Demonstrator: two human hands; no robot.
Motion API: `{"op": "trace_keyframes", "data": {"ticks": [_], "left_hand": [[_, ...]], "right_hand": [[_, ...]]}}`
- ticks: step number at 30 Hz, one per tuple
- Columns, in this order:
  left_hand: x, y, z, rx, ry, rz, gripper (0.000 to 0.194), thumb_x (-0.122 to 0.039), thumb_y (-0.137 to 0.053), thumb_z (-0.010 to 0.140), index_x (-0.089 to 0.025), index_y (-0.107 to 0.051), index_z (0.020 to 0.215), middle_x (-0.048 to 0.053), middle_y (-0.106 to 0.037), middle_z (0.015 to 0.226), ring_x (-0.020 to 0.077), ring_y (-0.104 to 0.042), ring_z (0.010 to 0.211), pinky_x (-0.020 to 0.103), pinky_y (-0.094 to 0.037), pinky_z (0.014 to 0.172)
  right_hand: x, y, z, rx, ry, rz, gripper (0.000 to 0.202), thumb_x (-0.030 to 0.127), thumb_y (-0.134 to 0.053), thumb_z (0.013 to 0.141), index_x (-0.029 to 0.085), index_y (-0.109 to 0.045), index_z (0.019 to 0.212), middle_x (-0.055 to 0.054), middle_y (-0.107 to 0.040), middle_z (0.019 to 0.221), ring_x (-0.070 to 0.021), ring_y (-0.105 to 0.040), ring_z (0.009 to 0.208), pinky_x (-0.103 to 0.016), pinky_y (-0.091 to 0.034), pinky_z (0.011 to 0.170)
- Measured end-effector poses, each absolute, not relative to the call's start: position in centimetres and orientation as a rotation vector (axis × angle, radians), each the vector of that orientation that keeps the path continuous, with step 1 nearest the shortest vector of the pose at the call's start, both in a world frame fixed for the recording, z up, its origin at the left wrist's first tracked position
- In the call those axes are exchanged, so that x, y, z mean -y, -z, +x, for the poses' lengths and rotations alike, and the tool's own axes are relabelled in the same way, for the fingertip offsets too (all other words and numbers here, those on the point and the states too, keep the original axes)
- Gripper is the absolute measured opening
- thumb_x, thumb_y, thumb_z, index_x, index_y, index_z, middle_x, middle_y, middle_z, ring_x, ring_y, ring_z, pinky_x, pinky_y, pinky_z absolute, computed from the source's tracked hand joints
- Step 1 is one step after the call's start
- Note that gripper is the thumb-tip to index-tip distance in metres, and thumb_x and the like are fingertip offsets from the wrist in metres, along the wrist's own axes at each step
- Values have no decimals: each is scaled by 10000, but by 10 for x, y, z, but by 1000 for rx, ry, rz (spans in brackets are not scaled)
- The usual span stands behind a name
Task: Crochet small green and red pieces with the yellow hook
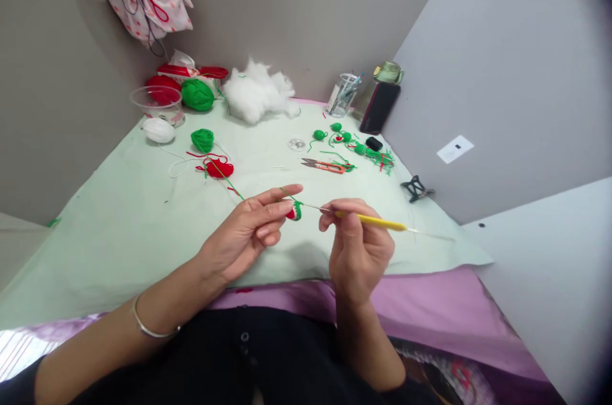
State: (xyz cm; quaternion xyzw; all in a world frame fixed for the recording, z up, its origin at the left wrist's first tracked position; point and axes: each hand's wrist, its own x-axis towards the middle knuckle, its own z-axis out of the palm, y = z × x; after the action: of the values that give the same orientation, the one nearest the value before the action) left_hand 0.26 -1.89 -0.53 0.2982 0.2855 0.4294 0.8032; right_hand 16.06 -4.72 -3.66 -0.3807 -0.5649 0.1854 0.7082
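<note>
My left hand (255, 220) pinches a small crochet piece (295, 210) in red, white and green between thumb and fingers. Its index finger is stretched out, with green yarn passing over it. That strand runs back to a green yarn ball (203, 140) on the table. In my right hand (361, 239) is a crochet hook (377, 221) with a yellow handle, gripped like a pen. The hook's thin metal tip reaches the green edge of the piece. A red yarn bundle (220, 168) lies beyond my left hand, and orange thread snips (327, 166) lie beyond the piece.
Small green crocheted balls (319, 135) and yarn scraps lie at the back right, near a phone (380, 108) and a cup of tools (343, 95). White stuffing (258, 92) is heaped at the back. A white yarn ball (159, 130) and clear tub (167, 115) stand left.
</note>
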Motion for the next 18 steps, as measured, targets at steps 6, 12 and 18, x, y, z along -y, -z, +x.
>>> {"op": "trace_keyframes", "data": {"ticks": [6, 12, 18], "left_hand": [[24, 8, 6, -652, -1004, 866, 353, -219, -861, 810, -255, -811, 1157, -32, -640, 888, 6, -471, 503, 176, -564, 523], [24, 0, 3, -683, -984, 867, 343, -232, -854, 806, -218, -815, 1147, -24, -618, 849, 38, -501, 571, 181, -568, 541], [23, 5, 0, -725, -1045, 1010, 374, -248, -842, 826, -266, -797, 1197, -30, -613, 861, 66, -583, 623, 201, -590, 594]], "right_hand": [[45, 32, 157, 1317, -492, -852, 155, 247, -611, 1010, 243, -766, 1007, -40, -759, 916, -169, -685, 791, -331, -578, 696], [43, 32, 164, 1140, -785, -769, 203, 335, -546, 1049, 211, -683, 968, -33, -760, 848, -135, -670, 647, -296, -584, 617], [54, 31, 162, 1356, -440, -850, 204, 213, -499, 1060, 232, -702, 1073, -36, -770, 950, -147, -716, 750, -318, -603, 696]]}}
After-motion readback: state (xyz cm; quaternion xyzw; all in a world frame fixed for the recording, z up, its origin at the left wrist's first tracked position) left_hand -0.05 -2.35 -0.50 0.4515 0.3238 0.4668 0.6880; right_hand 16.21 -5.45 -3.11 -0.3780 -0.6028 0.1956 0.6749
